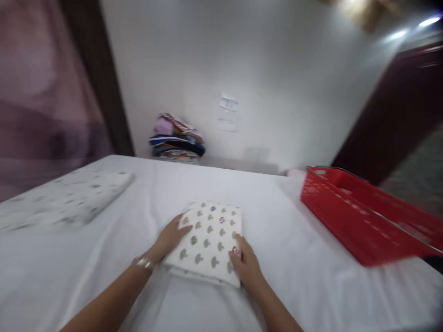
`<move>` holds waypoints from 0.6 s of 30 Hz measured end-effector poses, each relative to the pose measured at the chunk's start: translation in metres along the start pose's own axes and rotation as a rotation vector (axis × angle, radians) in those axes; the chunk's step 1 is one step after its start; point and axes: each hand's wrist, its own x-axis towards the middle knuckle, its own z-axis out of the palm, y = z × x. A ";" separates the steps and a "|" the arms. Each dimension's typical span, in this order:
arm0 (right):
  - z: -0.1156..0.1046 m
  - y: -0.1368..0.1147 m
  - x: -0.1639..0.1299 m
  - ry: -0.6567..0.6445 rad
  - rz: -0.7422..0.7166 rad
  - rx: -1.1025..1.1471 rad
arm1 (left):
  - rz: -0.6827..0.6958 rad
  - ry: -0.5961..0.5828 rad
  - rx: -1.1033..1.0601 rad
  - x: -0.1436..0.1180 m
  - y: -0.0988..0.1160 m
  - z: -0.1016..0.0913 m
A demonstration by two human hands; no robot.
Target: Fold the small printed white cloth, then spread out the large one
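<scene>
On the white-covered bench (294,258), a folded patterned cloth (207,240) lying mid-bench, left hand (171,239) flat on its left edge, fingers spread, right hand (246,265) against its right edge, neither grip closed, red basket (360,221) well right.

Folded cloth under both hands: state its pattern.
Folded cloth: white with small grey tree-like motifs, a few coloured ones; head view.

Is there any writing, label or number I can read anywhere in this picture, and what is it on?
No text can be read.
Paper sheet on the wall: it carries faint marks, too blurred to read.
Folded patterned cloth under the left hand and right hand: printed shapes only, no words.
Red basket: no label visible.
Pile of clothes by the wall: no legible print.
</scene>
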 end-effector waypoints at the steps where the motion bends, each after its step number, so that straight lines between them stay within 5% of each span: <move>1: -0.001 0.001 -0.002 -0.030 0.002 0.020 | -0.003 -0.046 -0.032 0.004 0.001 -0.006; 5: -0.018 0.009 0.021 -0.070 0.036 -0.147 | -0.009 -0.134 -0.026 0.012 0.003 -0.020; 9: -0.031 0.004 0.088 -0.125 -0.062 -0.292 | -0.047 -0.191 0.039 0.007 0.007 -0.018; 14: -0.017 -0.009 0.164 -0.410 -0.003 -0.280 | -0.145 -0.219 0.104 -0.015 0.007 -0.026; 18: -0.010 -0.006 0.193 -0.520 -0.005 -0.325 | -0.126 -0.311 0.118 -0.033 -0.004 -0.033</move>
